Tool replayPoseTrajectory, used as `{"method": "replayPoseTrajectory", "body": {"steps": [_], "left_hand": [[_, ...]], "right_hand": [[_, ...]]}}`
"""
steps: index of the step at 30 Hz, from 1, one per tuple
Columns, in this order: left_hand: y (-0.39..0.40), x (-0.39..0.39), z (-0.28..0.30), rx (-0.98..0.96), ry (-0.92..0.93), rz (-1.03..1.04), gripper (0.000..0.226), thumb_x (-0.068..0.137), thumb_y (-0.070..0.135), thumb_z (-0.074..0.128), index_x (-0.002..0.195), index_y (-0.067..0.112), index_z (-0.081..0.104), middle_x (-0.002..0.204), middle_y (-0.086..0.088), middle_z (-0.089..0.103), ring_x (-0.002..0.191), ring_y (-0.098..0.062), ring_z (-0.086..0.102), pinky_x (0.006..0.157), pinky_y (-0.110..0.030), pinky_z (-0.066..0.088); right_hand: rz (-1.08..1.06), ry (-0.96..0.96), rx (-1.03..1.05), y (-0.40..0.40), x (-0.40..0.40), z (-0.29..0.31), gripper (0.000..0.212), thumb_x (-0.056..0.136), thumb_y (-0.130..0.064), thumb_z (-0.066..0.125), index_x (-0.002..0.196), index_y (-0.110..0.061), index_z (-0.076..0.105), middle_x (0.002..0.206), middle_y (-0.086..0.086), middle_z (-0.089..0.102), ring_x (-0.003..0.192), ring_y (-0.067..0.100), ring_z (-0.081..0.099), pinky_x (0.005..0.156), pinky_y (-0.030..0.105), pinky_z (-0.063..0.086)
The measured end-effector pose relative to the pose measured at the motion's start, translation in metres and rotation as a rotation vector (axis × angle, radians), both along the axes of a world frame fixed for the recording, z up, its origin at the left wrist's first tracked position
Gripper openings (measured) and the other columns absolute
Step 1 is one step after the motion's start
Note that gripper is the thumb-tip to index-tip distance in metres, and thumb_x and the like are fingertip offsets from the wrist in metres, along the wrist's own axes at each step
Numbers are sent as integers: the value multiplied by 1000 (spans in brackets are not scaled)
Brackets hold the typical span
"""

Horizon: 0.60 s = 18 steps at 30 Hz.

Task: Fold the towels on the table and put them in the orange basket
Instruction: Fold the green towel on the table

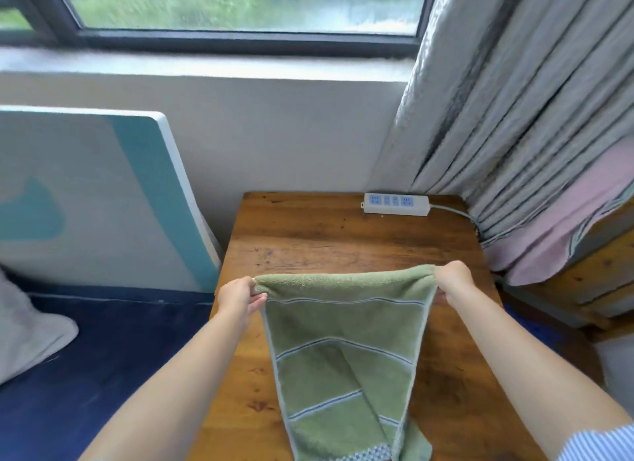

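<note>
A green towel (343, 351) with thin blue and white stripes hangs stretched above the wooden table (326, 241). My left hand (240, 297) pinches its upper left corner. My right hand (453, 278) pinches the upper right corner. The top edge runs taut between both hands, and the rest of the towel drapes down toward me, narrowing to the bottom of the frame. The orange basket is not in view.
A white power strip (396, 204) with a cable lies at the table's far right. Grey curtains (507, 100) and a pink cloth (566, 227) hang at the right. A white and teal board (85, 193) leans on the wall at left, above a blue surface (103, 357).
</note>
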<state>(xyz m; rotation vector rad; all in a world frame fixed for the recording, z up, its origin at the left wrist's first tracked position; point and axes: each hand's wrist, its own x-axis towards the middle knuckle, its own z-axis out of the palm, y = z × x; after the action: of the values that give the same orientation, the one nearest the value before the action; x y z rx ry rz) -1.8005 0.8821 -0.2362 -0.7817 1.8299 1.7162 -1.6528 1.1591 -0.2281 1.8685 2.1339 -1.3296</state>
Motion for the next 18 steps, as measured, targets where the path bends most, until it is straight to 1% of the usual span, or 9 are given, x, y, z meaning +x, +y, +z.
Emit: {"method": "replayPoseTrajectory", "body": {"steps": [2, 3, 4, 6, 7, 8, 13, 15, 18], "left_hand": [[9, -12, 21, 142, 5, 120, 12, 92, -6, 38, 84, -2, 47, 69, -10, 42, 62, -19, 47, 89, -34, 50], [16, -20, 38, 206, 28, 169, 17, 91, -8, 37, 79, -1, 45, 68, -10, 41, 61, -19, 45, 92, -36, 48], [22, -26, 54, 258, 60, 198, 21, 90, -10, 35, 73, 0, 44, 67, -10, 39, 61, -19, 44, 89, -33, 50], [37, -42, 86, 331, 159, 235, 28, 89, -11, 34, 65, 2, 40, 66, -10, 39, 60, -17, 44, 62, -20, 56], [43, -49, 105, 364, 215, 251, 29, 89, -10, 35, 64, 3, 41, 66, -9, 41, 60, -15, 45, 50, -17, 53], [47, -55, 125, 396, 280, 268, 30, 89, -9, 36, 63, 5, 41, 66, -8, 42, 59, -14, 46, 46, -16, 51], [36, -78, 181, 454, 554, 341, 30, 91, 1, 47, 62, 9, 45, 70, -5, 49, 61, -10, 51, 43, -10, 48], [22, -80, 178, 375, 612, 334, 35, 90, 8, 56, 59, 12, 41, 65, -3, 47, 58, -9, 49, 42, -9, 47], [-8, -77, 145, 100, 610, 218, 41, 87, 9, 60, 54, 12, 36, 58, -4, 42, 48, -10, 49, 38, -11, 44]], "right_hand": [[104, -7, 77, -1, -29, 32, 33, 92, -2, 41, 122, 12, 47, 114, 27, 53, 98, 35, 53, 82, 38, 45], [144, 26, 126, -4, -46, 52, 34, 92, -3, 42, 123, 12, 46, 123, 28, 52, 108, 37, 52, 89, 37, 43], [175, 67, 165, -6, -62, 70, 35, 92, -4, 43, 123, 11, 47, 128, 27, 50, 116, 38, 50, 94, 37, 42], [192, 168, 238, -12, -93, 109, 33, 91, -5, 45, 121, 11, 50, 128, 26, 52, 119, 38, 49, 96, 37, 42], [198, 222, 275, -16, -105, 130, 32, 91, -4, 44, 119, 10, 52, 127, 26, 53, 119, 38, 50, 95, 37, 42], [204, 284, 323, -18, -116, 150, 31, 90, -4, 43, 117, 9, 53, 126, 25, 54, 117, 37, 51, 94, 37, 43], [182, 503, 487, -27, -128, 212, 30, 93, -5, 35, 121, -1, 47, 126, 19, 52, 116, 33, 49, 86, 32, 39], [192, 528, 504, -27, -122, 212, 31, 93, -4, 34, 120, 0, 48, 125, 20, 52, 115, 33, 48, 83, 31, 38], [256, 466, 515, -27, -106, 184, 28, 94, -6, 38, 115, 3, 54, 121, 21, 56, 112, 34, 50, 84, 32, 40]]}}
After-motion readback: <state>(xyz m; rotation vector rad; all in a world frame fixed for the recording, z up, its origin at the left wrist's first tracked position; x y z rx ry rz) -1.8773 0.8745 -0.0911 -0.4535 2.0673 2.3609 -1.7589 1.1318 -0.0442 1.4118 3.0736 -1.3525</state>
